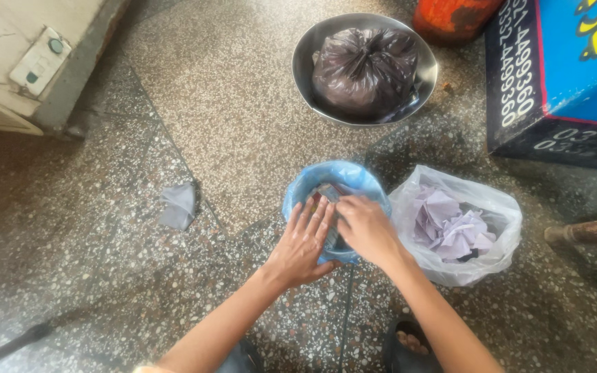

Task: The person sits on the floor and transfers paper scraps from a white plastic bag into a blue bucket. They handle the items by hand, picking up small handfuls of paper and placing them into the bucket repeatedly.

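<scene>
Both hands sit at the open blue plastic bag on the floor: left hand spread flat against it, right hand curled, pinching its rim.

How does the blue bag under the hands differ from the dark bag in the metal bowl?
The blue bag stands open on the floor, both hands at its mouth: left hand, right hand. The dark bag is knotted shut, untouched, inside the metal bowl. The blue one is bright and looks smaller; the dark one is purplish-black and bulkier. Both are thin plastic.
</scene>
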